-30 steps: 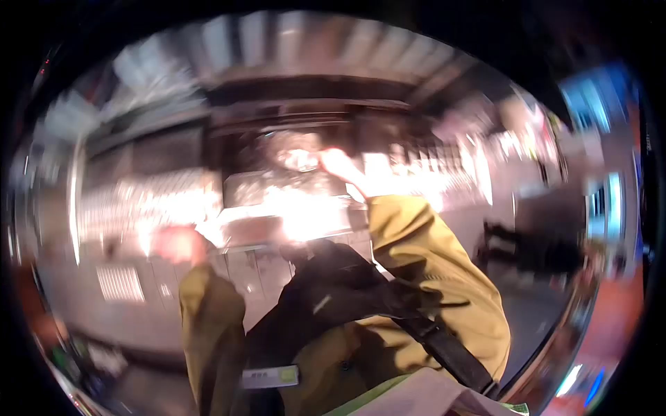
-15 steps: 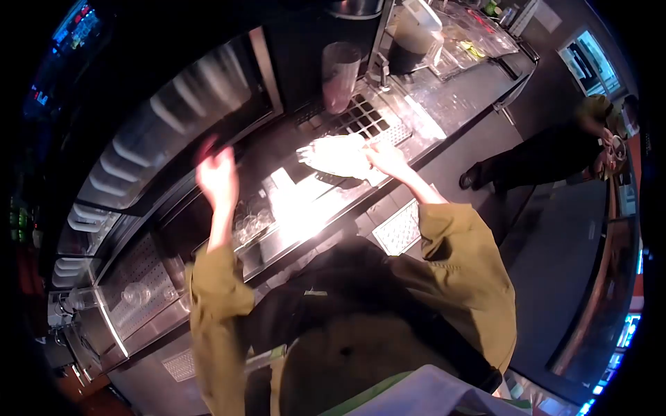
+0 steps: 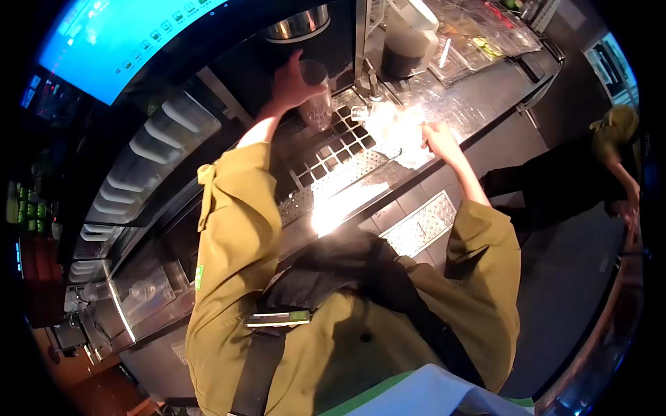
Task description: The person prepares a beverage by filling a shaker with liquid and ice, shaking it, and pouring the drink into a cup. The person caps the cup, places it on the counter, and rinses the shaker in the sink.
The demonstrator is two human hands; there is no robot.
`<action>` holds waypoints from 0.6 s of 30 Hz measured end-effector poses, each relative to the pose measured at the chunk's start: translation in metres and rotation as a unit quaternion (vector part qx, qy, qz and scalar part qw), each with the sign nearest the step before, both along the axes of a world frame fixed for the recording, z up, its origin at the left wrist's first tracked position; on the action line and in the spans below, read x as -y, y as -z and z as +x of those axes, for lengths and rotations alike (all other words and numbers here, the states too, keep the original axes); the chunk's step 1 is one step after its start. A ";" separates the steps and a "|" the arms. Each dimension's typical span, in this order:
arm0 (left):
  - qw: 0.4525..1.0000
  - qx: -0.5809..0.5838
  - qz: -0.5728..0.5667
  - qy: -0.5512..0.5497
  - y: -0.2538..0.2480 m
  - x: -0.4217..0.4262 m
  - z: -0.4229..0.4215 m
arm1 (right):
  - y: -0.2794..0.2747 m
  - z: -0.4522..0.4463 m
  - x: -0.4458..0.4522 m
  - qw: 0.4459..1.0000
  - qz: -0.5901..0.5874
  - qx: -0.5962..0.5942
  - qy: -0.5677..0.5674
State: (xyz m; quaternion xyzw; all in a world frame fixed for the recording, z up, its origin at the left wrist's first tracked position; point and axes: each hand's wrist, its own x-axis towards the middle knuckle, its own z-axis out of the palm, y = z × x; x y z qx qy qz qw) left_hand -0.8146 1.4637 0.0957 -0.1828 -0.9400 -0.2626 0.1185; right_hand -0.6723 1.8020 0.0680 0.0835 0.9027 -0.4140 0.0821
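Note:
My left hand [image 3: 291,87] is at the upper middle, its fingers and thumb around the upper part of a tall clear cup [image 3: 316,104] that stands upright beside a metal grid [image 3: 333,154]. To the right, my right hand [image 3: 438,137] is closed on the edge of a clear, shiny object [image 3: 397,128] over the counter. Strong glare washes out that object's shape, so I cannot make out what it is.
A jug of dark liquid [image 3: 409,41] stands behind the grid. Plastic-covered trays [image 3: 479,41] lie at the upper right. White bins [image 3: 149,149] line the left, below a lit screen [image 3: 118,41]. Another person [image 3: 569,173] stands at the right.
My left hand has moved right and up to the tall cup and taken hold of it. My right hand has moved right with the shiny object. The view has turned toward the grid.

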 end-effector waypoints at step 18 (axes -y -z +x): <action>0.991 0.075 0.029 0.108 -0.014 0.008 0.010 | -0.094 -0.153 0.045 0.977 0.091 -0.084 -0.175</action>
